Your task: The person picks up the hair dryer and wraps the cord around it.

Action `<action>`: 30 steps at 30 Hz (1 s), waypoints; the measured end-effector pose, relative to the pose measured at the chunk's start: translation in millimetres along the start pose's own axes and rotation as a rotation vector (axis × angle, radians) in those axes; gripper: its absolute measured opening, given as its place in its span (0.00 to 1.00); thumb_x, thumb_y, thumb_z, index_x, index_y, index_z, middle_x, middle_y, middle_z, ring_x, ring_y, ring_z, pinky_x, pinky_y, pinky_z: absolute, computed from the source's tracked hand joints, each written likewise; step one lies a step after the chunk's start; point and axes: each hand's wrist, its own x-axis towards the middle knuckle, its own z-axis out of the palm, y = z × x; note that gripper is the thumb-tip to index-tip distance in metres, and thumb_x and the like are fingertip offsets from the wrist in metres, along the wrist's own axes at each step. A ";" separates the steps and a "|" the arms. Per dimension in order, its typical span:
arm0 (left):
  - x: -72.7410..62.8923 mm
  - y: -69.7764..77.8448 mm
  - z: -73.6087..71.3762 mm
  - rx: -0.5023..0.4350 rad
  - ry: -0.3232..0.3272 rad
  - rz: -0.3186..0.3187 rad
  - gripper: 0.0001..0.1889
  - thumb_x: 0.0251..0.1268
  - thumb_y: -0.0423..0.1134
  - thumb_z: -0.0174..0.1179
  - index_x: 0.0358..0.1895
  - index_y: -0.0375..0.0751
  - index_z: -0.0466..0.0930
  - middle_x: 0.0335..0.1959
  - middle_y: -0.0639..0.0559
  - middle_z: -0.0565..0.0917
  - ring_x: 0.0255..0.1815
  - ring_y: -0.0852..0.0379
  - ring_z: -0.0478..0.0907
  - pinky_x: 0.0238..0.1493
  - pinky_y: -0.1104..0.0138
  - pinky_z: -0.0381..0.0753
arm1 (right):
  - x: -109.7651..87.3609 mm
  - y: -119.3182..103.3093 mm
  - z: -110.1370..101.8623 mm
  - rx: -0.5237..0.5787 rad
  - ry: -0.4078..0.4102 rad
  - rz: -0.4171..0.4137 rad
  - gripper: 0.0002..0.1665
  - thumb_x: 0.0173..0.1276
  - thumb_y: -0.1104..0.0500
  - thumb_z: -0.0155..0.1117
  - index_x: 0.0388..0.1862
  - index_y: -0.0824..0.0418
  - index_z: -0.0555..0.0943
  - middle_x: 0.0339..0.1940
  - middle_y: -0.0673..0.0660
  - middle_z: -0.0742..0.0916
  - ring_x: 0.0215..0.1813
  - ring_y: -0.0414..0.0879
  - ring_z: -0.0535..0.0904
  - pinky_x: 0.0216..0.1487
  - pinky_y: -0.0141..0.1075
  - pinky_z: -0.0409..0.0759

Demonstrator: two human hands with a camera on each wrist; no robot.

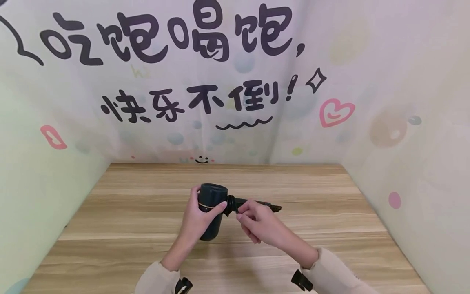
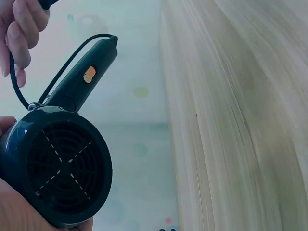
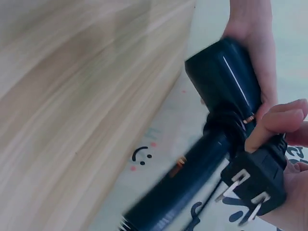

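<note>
A dark hair dryer (image 1: 212, 197) is held above the table, its handle extending to the right. My left hand (image 1: 194, 222) grips the barrel, the thumb across its front. The round grille (image 2: 65, 166) and the orange switch (image 2: 89, 74) on the handle show in the left wrist view. Black cord (image 1: 231, 205) is wound around the handle close to the barrel. In the right wrist view, a black two-pin plug (image 3: 260, 180) is pinched between the thumb and fingers of my right hand (image 1: 261, 222), which is beside the handle.
Beneath both hands is a wood-grain table (image 1: 147, 183). A white printed backdrop (image 1: 235, 143) stands along its far edge, and pale side panels (image 1: 407, 163) rise left and right. Black straps (image 1: 302, 280) show at the cuffs of the light sleeves.
</note>
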 end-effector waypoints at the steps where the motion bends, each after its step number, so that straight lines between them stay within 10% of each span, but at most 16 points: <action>1: -0.3 0.7 -0.6 -0.011 0.000 -0.001 0.38 0.51 0.50 0.68 0.64 0.49 0.57 0.48 0.44 0.77 0.43 0.51 0.78 0.47 0.58 0.79 | 0.0 0.6 1.9 0.000 -0.006 0.003 0.14 0.72 0.56 0.52 0.44 0.68 0.70 0.14 0.50 0.75 0.12 0.40 0.67 0.15 0.31 0.69; 30: -5.0 9.1 -8.1 -0.200 0.002 -0.029 0.35 0.55 0.44 0.66 0.64 0.48 0.57 0.48 0.43 0.74 0.44 0.53 0.77 0.48 0.64 0.75 | 18.8 23.6 28.6 0.116 0.016 -0.076 0.10 0.67 0.61 0.57 0.31 0.68 0.80 0.25 0.61 0.86 0.30 0.44 0.82 0.35 0.37 0.82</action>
